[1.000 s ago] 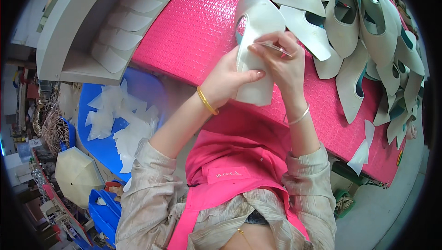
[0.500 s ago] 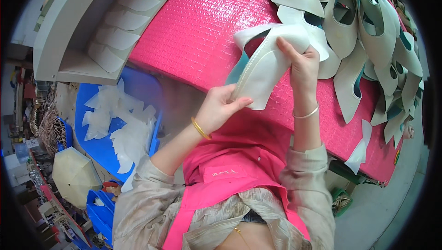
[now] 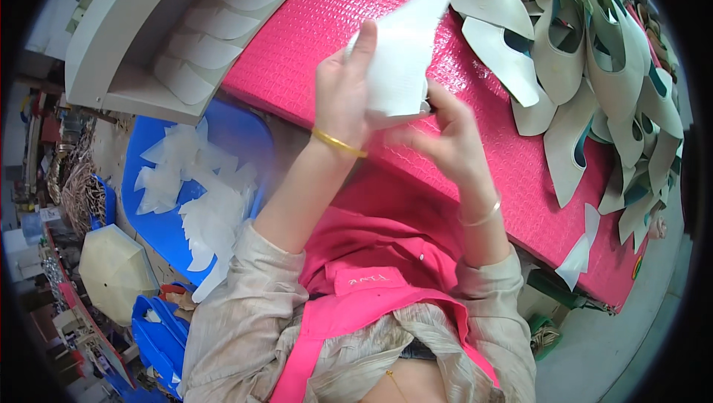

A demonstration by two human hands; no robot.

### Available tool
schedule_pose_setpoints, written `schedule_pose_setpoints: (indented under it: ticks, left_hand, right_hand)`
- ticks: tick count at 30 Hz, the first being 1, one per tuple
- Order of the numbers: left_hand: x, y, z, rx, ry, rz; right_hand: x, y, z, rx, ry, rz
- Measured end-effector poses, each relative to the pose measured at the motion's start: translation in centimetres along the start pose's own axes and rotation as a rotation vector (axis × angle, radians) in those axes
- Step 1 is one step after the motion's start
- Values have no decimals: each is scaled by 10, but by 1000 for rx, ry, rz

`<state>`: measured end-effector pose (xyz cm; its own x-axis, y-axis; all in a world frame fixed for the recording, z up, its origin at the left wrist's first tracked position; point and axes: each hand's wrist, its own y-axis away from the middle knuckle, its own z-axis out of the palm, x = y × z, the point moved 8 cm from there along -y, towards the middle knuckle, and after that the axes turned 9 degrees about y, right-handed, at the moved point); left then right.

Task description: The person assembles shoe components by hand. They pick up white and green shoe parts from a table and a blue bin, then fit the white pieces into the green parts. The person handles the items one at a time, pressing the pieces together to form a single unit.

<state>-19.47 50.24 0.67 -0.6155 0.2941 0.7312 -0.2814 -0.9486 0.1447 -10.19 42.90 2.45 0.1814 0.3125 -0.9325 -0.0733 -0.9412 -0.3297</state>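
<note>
A white shoe upper (image 3: 405, 57) is tilted over the pink work surface. My left hand (image 3: 343, 91) is closed on its left side, thumb lying over the white face and fingers hidden behind. My right hand (image 3: 453, 132) is beside the upper's lower right corner, blurred by motion, its thumb and fingers spread apart. Whether its fingertips touch the edge I cannot tell. Several similar off-white uppers with teal linings (image 3: 561, 46) lie heaped at the far right.
The pink padded surface (image 3: 312, 39) runs diagonally below my hands. At the far left, a grey curved housing (image 3: 137, 24) holds overlapping white pieces (image 3: 219, 20). A blue tray (image 3: 141, 202) contains translucent scraps (image 3: 215, 210). One white offcut (image 3: 581, 251) lies near the right edge.
The upper has been turned, so its plain white face shows and its opening is hidden. My left hand has moved up along it; my right hand has come off its top and dropped lower.
</note>
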Motion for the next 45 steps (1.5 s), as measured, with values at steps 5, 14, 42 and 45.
schedule_pose_setpoints:
  ticks: [5, 14, 42, 45]
  left_hand:
    - [-8, -5, 2, -41, 93, -51]
    - [0, -12, 6, -43, -23, 22]
    - [-14, 38, 1, -371, -20, -183]
    - [7, 37, 7, -522, -292, -89]
  right_hand:
    - [20, 8, -11, 13, -260, 174]
    - [7, 16, -6, 237, 83, 98]
    - [44, 9, -13, 30, -355, 374]
    - [24, 4, -10, -31, -466, 317]
